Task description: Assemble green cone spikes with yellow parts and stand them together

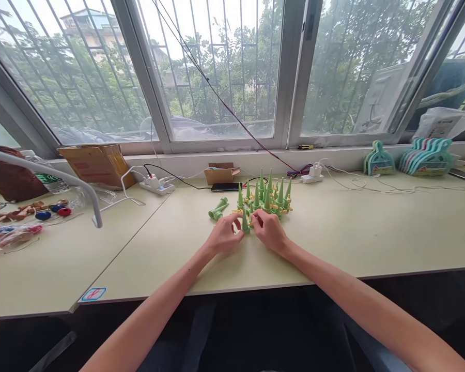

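Note:
Green cone-shaped plant watering spikes (267, 199) with small yellow valve pieces stand point-up in a cluster on the table. In front of the cluster, one green watering spike (245, 223) stands upright between my hands. The curled thumb and fingers of my left hand (225, 233) close on this spike near its base. My right hand (270, 230) is just to its right, fingers pinched together at the front of the cluster; whatever is between those fingertips is hidden. Several loose green pieces (218, 207) lie on their sides left of the cluster.
Behind the cluster lie a dark phone (225, 187) and a small cardboard box (221, 173). Power strips (157, 185) and cables run along the window sill. A white metal frame (95, 206) juts in at left. Teal plastic items (426, 157) stand at the right back.

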Demonstrator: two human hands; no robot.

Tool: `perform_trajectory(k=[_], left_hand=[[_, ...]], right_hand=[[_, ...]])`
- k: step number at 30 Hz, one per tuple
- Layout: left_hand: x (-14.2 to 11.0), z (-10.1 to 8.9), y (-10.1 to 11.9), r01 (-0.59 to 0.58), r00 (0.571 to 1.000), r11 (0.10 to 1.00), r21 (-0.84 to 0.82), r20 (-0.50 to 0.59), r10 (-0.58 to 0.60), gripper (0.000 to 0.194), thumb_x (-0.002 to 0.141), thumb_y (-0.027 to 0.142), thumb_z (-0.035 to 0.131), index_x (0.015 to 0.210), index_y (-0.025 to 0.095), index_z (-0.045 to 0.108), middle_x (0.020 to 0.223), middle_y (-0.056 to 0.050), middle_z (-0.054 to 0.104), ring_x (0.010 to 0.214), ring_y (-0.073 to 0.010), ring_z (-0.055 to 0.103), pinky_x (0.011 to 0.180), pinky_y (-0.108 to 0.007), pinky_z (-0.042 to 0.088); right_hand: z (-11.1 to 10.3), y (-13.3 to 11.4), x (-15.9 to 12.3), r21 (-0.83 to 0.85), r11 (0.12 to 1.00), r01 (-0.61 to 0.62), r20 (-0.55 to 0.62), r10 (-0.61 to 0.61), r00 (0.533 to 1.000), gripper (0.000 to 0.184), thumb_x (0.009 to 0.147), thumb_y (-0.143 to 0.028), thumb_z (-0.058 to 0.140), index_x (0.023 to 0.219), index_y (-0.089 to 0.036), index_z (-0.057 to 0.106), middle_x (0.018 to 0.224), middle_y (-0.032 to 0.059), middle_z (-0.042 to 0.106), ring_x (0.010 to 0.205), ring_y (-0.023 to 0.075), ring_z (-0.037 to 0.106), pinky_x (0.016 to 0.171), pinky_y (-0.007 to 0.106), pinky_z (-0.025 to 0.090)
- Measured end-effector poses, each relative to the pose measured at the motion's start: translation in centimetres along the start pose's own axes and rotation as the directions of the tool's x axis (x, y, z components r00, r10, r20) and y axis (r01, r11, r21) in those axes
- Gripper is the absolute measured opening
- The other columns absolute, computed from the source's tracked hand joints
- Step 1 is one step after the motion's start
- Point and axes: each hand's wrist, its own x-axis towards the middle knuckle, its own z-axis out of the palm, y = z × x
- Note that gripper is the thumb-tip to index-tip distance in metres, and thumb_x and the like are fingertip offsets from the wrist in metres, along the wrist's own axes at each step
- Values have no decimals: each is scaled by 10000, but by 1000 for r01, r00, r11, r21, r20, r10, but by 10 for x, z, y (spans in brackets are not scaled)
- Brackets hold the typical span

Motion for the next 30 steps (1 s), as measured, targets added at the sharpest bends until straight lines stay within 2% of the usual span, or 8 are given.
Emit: perform_trajectory(k=[2, 5, 7, 9, 13, 24, 27, 30], left_hand=[[0, -2, -2, -13, 999, 999, 44, -51, 15, 370, 713, 127, 594, 1055, 223, 698, 869, -33, 669, 573, -148, 534, 622, -287, 400], [1, -1, -7, -46, 993, 991, 127, -99, 59, 332, 756, 122, 566, 1031, 225, 722, 1050, -77, 694, 789, -232, 630, 719, -331, 442], [2, 0, -10, -44, 996, 982, 182, -67, 57, 345, 782, 118, 547, 1057, 228, 722, 1107, -88, 703, 916, -279, 644, 765, -357, 453], [3, 1, -11, -18, 1000, 972, 233, -17, 23, 346, 803, 120, 528, 1062, 235, 726, 1062, -87, 725, 913, -290, 655, 757, -363, 461], [4, 1, -10, 16, 999, 957, 289, 24, -24, 306, 831, 138, 511, 1006, 256, 733, 995, -53, 746, 854, -260, 668, 733, -338, 474], [5, 3, -10, -4, 1000, 962, 274, 3, 3, 191, 828, 119, 547, 906, 223, 687, 938, -35, 726, 848, -240, 658, 738, -325, 476], [6, 4, -11, 6, 999, 966, 258, -35, 3, 237, 837, 115, 548, 1012, 224, 665, 902, -38, 721, 820, -230, 656, 718, -318, 471], [7, 3, -12, 0, 988, 983, 184, -149, 28, 246, 866, 143, 537, 1082, 222, 625, 908, -31, 708, 646, -161, 617, 650, -283, 463]], right_hand=[[0, 0, 0, -4, 1000, 3, -5, -3, 1000, 229, 957, -296, 451, 773, -202, 551, 526, -31, 502, 447, 118, 416, 507, 237, 311], [0, 1, 1, -24, 1000, 4, -16, -5, 1000, 237, 957, -296, 450, 773, -199, 563, 524, -27, 503, 441, 118, 411, 503, 239, 305], [0, 2, 1, -46, 999, -4, -17, 3, 1000, 243, 955, -298, 452, 771, -195, 572, 521, -23, 504, 441, 119, 410, 500, 241, 299], [0, 1, 1, -70, 997, -18, -12, 17, 1000, 253, 953, -296, 454, 759, -191, 578, 521, -20, 509, 446, 119, 413, 502, 241, 294], [-1, 0, 2, -121, 992, -43, 5, 44, 999, 284, 950, -282, 454, 709, -184, 571, 539, -11, 536, 466, 115, 416, 520, 240, 296], [-1, 0, 2, -119, 992, -33, 31, 37, 999, 315, 943, -284, 461, 646, -194, 517, 512, -22, 482, 458, 112, 367, 509, 246, 276], [-1, 1, 2, -86, 996, -26, 17, 28, 999, 314, 947, -299, 459, 658, -193, 519, 512, -28, 474, 453, 107, 361, 508, 244, 283], [-1, 1, 2, -36, 999, -14, -22, 13, 1000, 303, 963, -324, 442, 706, -193, 535, 518, -37, 468, 459, 106, 377, 513, 238, 294]])
